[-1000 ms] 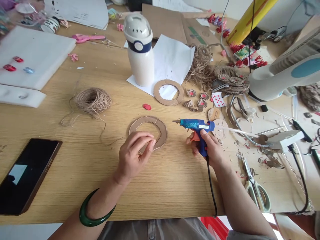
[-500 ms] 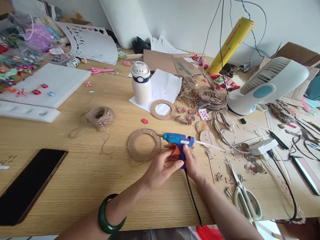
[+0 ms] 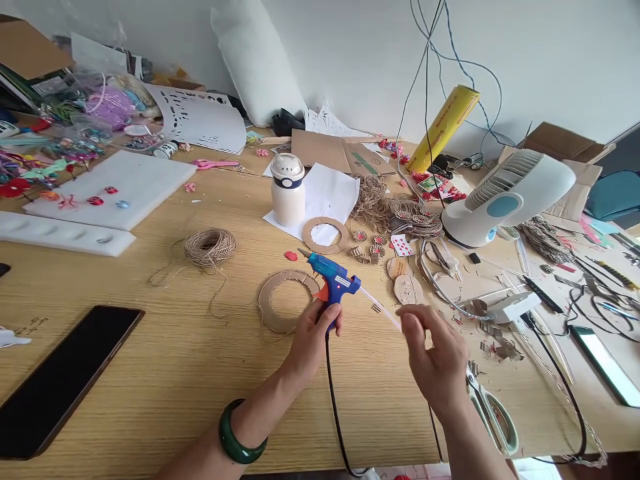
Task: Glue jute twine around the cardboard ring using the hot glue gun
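My left hand (image 3: 316, 328) is wrapped around the handle of a blue hot glue gun (image 3: 330, 273), whose nozzle points up and to the left. From its back a clear glue stick (image 3: 377, 305) slants down toward my right hand (image 3: 436, 353). The fingers of that hand are curled in a pinch beside the stick's end; what they hold is hidden. Below the hand shows a thin dark line (image 3: 436, 433). Under and left of the gun lies a cardboard ring (image 3: 273, 303) edged with twine. A second cardboard ring (image 3: 306, 233) rests partly on white paper.
Twine (image 3: 210, 247) lies coiled left of the white bottle (image 3: 289, 200). A phone (image 3: 70, 380) is at the left front. Scissors (image 3: 493, 413) lie right of my right hand. A white fan (image 3: 510, 197), cables and cardboard scraps crowd the right side.
My right hand has left the glue gun's handle and moved right. My left hand now holds the gun alone, its nozzle tilted further up. The view has shifted slightly.
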Demonstrator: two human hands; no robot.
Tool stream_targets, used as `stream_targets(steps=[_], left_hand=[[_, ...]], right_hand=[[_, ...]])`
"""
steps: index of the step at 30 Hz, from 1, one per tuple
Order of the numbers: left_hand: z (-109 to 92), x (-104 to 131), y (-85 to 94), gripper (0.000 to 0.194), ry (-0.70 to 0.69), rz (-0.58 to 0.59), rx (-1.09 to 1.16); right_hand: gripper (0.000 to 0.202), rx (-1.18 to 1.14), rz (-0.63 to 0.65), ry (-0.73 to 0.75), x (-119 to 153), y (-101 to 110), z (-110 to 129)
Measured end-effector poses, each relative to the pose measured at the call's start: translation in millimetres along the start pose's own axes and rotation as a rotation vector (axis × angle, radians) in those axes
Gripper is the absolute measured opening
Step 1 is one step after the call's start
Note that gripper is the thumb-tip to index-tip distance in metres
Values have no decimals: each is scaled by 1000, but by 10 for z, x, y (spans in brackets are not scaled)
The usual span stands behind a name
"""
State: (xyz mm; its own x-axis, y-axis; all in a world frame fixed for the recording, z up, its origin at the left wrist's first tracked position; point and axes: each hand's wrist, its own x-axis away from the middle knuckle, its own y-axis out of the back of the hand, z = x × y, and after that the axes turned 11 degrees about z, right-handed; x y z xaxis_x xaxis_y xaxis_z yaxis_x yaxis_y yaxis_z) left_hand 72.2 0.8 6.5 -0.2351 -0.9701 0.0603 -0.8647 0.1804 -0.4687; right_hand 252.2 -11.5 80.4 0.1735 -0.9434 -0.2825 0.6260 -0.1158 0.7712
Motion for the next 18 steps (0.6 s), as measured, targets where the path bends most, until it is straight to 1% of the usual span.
stream_targets(steps=[1,2,3,5,6,7,11,14,18], left_hand=[[-7,16,-6,36,-2,15,15],[-13,36,-16,38,-2,31,28],[-20,59,-27,39,-3,47,39],[-43,110,-30,40,2,75,48],[-59,135,-17,41,9,93,48],[-78,158,7,42,27,116,48],[-139,221,153,49,166,236,62],[-130,249,232,50,248,278,103],[-70,297,267,48,297,283,156]], right_hand=[[24,129,-18,38,21,25,-3],[24,207,15,51,44,21,-17],[28,223,65,51,70,-3,-39],[28,112,183,4,137,-77,-95],[28,51,207,-50,177,-111,-119],[28,30,227,-65,221,-136,-137],[26,65,292,18,371,-151,-119],[25,73,314,26,426,-149,-52],[25,73,304,-12,431,-175,26]])
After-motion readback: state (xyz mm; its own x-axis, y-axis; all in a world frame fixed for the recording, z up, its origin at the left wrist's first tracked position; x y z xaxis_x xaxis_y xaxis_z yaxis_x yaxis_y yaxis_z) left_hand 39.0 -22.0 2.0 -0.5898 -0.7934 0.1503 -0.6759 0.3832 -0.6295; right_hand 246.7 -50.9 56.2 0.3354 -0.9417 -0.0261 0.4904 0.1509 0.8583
